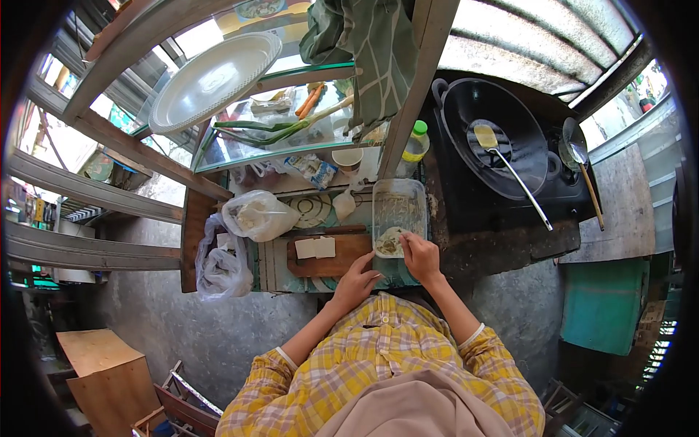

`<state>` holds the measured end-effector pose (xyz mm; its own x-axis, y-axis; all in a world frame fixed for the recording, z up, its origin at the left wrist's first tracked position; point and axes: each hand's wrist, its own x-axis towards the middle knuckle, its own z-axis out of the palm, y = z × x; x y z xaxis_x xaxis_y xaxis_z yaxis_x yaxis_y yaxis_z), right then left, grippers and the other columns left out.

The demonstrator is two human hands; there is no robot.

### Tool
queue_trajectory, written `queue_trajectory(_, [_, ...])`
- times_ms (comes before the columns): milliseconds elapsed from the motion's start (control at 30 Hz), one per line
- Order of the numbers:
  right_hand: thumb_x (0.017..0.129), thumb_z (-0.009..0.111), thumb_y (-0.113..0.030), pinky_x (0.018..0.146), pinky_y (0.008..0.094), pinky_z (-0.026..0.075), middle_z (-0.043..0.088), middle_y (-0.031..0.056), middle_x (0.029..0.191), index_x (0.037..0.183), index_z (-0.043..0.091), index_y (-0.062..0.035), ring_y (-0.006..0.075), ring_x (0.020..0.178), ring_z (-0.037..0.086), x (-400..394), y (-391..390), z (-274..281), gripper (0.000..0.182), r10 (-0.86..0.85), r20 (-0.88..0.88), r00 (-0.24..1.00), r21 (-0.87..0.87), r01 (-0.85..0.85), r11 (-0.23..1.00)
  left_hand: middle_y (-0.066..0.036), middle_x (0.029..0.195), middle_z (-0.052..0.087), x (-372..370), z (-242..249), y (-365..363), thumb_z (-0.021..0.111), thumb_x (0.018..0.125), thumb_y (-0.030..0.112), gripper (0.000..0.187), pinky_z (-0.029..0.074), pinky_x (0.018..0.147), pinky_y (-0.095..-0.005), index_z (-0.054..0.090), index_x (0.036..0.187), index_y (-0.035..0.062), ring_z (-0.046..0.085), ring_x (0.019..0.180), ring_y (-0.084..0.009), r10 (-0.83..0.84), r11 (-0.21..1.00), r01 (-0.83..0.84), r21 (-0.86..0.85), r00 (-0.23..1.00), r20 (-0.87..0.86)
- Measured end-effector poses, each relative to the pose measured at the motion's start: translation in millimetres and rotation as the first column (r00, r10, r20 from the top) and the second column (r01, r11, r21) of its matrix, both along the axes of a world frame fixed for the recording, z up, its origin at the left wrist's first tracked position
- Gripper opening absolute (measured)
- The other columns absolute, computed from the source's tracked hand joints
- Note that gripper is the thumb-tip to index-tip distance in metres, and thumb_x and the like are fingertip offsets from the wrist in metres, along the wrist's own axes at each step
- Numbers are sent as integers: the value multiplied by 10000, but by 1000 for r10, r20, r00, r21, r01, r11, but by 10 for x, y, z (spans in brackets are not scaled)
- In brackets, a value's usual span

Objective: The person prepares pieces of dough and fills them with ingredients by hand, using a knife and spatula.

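Note:
A clear rectangular plastic container (400,195) stands at the counter's near edge, with a pale chopped mixture (388,242) gathered at its near end. My right hand (422,258) reaches in over the near right corner, fingers drawn together at the mixture; what they pinch is hidden. At the near left corner is my left hand (357,282), fingers stretched toward the container's side and thumb apart. Left of it lies a wooden cutting board (349,264) bearing white rectangular pieces (315,247). A knife-like dark strip (328,231) runs along the board's far edge.
Plastic bags (260,215) sit at left. A glass shelf (291,149) holds carrots (312,100) and green onions (269,133), below a white oval tray (217,80). At right, a black wok (466,164) with a spatula (520,175) rests on the stove. A green-capped bottle (415,149) stands between.

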<state>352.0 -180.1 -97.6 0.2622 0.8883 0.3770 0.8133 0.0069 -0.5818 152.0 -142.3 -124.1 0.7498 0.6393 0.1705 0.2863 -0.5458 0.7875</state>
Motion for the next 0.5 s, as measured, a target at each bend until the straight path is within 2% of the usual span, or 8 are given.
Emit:
queue_trajectory(67, [906,538,-135,506,340,469,630,133,715,833,596,0,292,585,612,-12,-9,-65,164,-10,-50,999,6,10,1000,-186,1307,458,-11,-62,-12,651,801,134,141,436,920,-393,668,856,5,463,1189,-341,-19,998,19,58,1000,-3])
queue_trajectory(333, [929,502,-136,513,319,459,618,137,695,845,578,20,271,598,628,-4,-14,-144,193,-51,-260,964,-54,39,998,-136,1406,377,-61,-91,-48,642,801,162,148,442,914,-370,668,784,17,405,1251,-319,-100,990,115,84,982,-163])
queue_trajectory(433, [940,486,-135,491,292,445,595,110,647,841,575,16,200,534,606,-17,10,-207,202,-42,-305,952,21,50,999,-133,1415,366,-62,-74,-47,640,796,158,147,443,910,-368,666,774,15,397,1256,-316,-110,987,130,89,974,-200])
queue_trajectory(500, [948,474,-140,474,273,436,580,87,630,836,571,14,147,503,574,8,0,-199,213,-105,-415,904,-47,94,994,-133,1416,364,-61,-72,-46,638,795,154,148,443,909,-367,664,773,10,398,1252,-317,-109,986,132,100,973,-202])
